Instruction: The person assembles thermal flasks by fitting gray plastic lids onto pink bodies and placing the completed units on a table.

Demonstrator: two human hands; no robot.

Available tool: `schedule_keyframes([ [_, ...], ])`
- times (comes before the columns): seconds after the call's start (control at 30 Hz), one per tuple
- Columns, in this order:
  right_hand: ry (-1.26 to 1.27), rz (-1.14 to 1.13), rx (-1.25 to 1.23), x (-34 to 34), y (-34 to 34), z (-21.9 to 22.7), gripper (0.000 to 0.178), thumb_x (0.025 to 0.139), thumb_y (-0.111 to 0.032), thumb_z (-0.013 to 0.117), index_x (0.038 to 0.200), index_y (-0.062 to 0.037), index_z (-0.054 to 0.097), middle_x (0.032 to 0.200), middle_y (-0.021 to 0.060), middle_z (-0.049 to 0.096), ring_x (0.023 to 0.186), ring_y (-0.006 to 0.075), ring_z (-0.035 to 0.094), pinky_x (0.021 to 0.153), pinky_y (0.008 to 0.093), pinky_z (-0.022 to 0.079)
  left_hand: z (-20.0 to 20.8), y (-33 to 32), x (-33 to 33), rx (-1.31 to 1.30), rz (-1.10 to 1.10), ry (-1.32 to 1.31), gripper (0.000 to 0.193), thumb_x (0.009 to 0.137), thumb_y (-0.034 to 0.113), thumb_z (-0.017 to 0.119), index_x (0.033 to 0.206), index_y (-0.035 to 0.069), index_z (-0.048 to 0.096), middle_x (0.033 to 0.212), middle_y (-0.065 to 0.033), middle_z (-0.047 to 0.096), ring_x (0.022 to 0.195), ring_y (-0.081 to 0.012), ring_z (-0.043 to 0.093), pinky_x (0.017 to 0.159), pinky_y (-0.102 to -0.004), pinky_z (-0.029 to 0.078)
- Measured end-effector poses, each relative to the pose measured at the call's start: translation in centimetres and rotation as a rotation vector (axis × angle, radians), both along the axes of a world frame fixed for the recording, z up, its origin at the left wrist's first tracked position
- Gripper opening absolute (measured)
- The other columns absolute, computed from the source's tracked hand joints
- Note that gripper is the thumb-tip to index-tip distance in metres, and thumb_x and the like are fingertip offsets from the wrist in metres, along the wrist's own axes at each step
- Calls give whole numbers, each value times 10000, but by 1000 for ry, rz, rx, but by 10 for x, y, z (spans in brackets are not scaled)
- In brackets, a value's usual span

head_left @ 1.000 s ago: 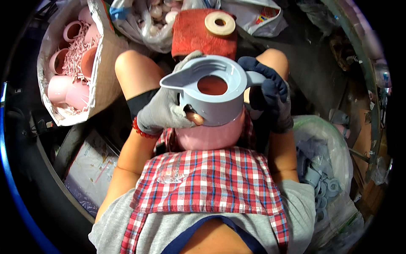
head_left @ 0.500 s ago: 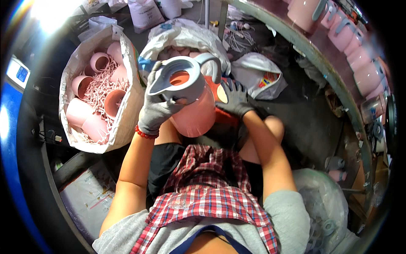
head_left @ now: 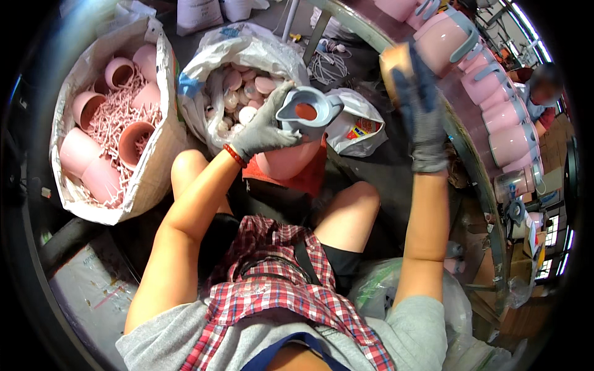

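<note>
In my gloved left hand (head_left: 267,130) is a pink pitcher (head_left: 288,162) with a grey-blue spouted collar and handle. The fingers wrap round the collar from its left side. Orange-red shows through the pitcher's round mouth. Its base is over a red-covered support (head_left: 314,176) between my knees; whether they touch is hard to see. My gloved right hand (head_left: 422,111) is raised at the right, smeared by motion, near the bench edge. It grips a tan, wooden-looking block (head_left: 396,67) whose exact kind is blurred.
A white woven sack (head_left: 170,123) at left holds pink cups and pink sprue bits. Behind, another sack (head_left: 260,42) holds round pink and white pieces. Finished pink pitchers (head_left: 510,117) line the curved bench (head_left: 461,127) at right. A person (head_left: 544,93) sits beyond.
My right hand has risen away from the pitcher's side toward the upper right with the tan block. My left hand still holds the collar; the whole view has shifted rightward.
</note>
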State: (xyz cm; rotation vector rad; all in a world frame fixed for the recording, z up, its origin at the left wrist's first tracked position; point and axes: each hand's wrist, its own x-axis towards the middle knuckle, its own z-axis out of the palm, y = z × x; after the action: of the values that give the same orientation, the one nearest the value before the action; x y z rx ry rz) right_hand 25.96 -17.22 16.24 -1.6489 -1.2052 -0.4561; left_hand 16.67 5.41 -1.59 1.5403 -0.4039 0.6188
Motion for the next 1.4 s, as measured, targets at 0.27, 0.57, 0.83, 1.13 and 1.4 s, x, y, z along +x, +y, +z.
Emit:
schedule_keyframes([
  [0.27, -540, -232, -589, -34, 78, -60, 710, 735, -589, 624, 1292, -165, 501, 1248, 131, 506, 1111, 312, 503, 905, 440, 427, -23, 0, -27, 215, 251, 89, 1199, 572, 350, 864, 1439, -17, 120, 1435, -200, 266, 1358, -315, 227, 1113, -383, 173],
  [0.57, -412, -177, -517, -28, 81, -64, 681, 728, -475, 697, 1293, -148, 502, 1228, 116, 531, 1097, 343, 514, 909, 432, 431, -30, -21, -26, 380, 531, 94, 1059, 561, 396, 811, 1391, 9, 281, 1372, -218, 366, 1292, -352, 354, 1071, -414, 286],
  [0.83, 400, -6, 109, 2, 52, -67, 485, 906, -273, 600, 1289, 1, 483, 1293, 98, 512, 1177, 162, 465, 1011, 292, 356, -14, 22, -72, -99, 226, 267, 959, 651, 258, 793, 1402, -18, 264, 1281, -136, 440, 1141, -187, 446, 947, -304, 393],
  [1.13, -200, -433, -598, 24, 46, -277, 599, 726, -457, 706, 1213, -151, 537, 1155, 121, 550, 1014, 354, 559, 861, 409, 452, -6, 22, -123, -256, 12, 252, 741, 758, 307, 621, 1380, 17, 341, 1169, -39, 469, 981, -104, 440, 856, -243, 378],
  [1.4, 968, 372, -184, -31, 20, -86, 423, 931, -231, 537, 1302, -50, 443, 1000, 57, 615, 770, 94, 594, 541, 192, 463, -2, 16, -120, -386, -95, 307, 786, 733, 321, 630, 1395, 29, 322, 1209, -68, 465, 1019, -135, 448, 904, -285, 372],
])
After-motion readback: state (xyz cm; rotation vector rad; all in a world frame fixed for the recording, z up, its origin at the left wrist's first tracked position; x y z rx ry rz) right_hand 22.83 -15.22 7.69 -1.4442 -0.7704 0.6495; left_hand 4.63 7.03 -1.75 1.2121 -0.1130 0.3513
